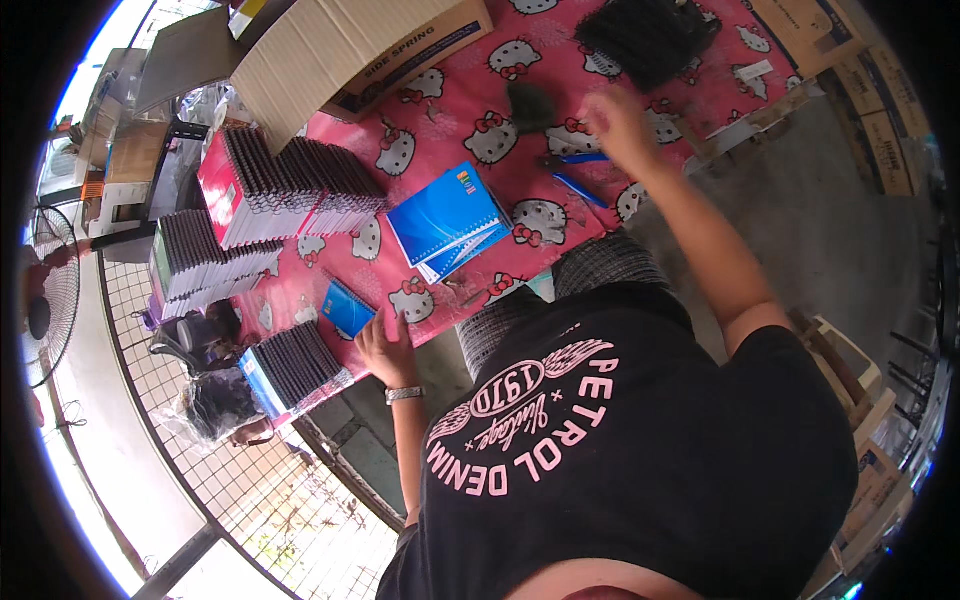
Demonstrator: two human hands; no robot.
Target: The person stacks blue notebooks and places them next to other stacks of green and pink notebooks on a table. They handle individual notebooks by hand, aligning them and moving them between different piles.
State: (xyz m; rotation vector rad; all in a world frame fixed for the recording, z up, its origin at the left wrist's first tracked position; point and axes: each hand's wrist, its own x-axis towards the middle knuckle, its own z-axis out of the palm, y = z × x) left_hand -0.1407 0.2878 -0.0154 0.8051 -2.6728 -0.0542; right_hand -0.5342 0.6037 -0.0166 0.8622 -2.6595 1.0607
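My left hand (386, 352), with a metal watch at the wrist, is at the table's near left edge. Its fingers are apart, and they are next to a small blue spiral notebook (349, 309). I cannot tell whether they touch it. My right hand (622, 128) hovers over the far right part of the table, fingers loosely spread and nothing visible in them. Just below it lie pliers with blue handles (580, 178). To its left is a dark green lump (531, 107). Larger blue spiral notebooks (450, 220) lie in a fanned pile mid-table.
Rows of spiral notebooks (300, 190) stand along the left, with a smaller row (295, 368) near the edge. An opened cardboard box (400, 60) sits at the back. A black bundle (650, 40) lies far right on the pink tablecloth (370, 130). A fan (48, 295) stands left.
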